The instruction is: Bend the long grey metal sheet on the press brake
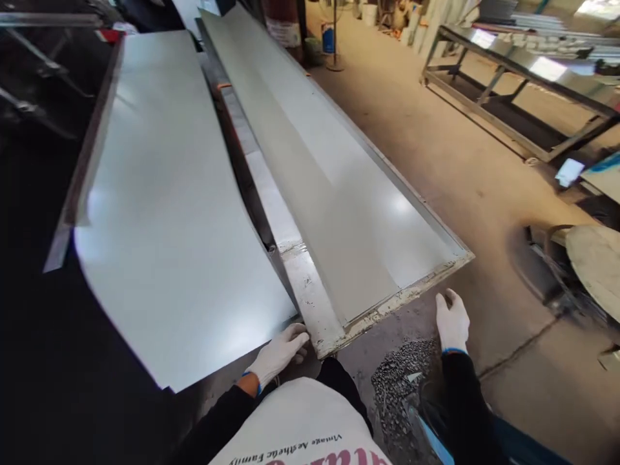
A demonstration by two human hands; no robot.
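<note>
Head view, looking down over a long steel desk (438, 270) that runs from the near middle away to the far left.

A wide, pale metal sheet (169, 213) lies on the left side. It bows upward along its length, and its near edge hangs out toward the person. A worn white beam (310, 294) runs just to its right, with a dark slot between the two. On the right of the beam, a long grey panel (314, 187) lies folded lengthwise on the desk, inside a scuffed rim.

The left hand (283, 352), in a white glove, is at the near end of the beam, where the sheet's near right corner meets it. Its fingers are bent and pressed against that corner. I cannot tell whether they actually clasp the sheet or only rest on it.

The right hand (453, 321), also gloved, is spread open with the fingers loosely apart. It hangs just off the desk's near right edge and holds nothing.

A heap of dark grit (400, 381) lies on the concrete floor (436, 148) between the two arms. Far right stands an open metal rack (513, 97), and far off by a post is a blue can (328, 37).
</note>
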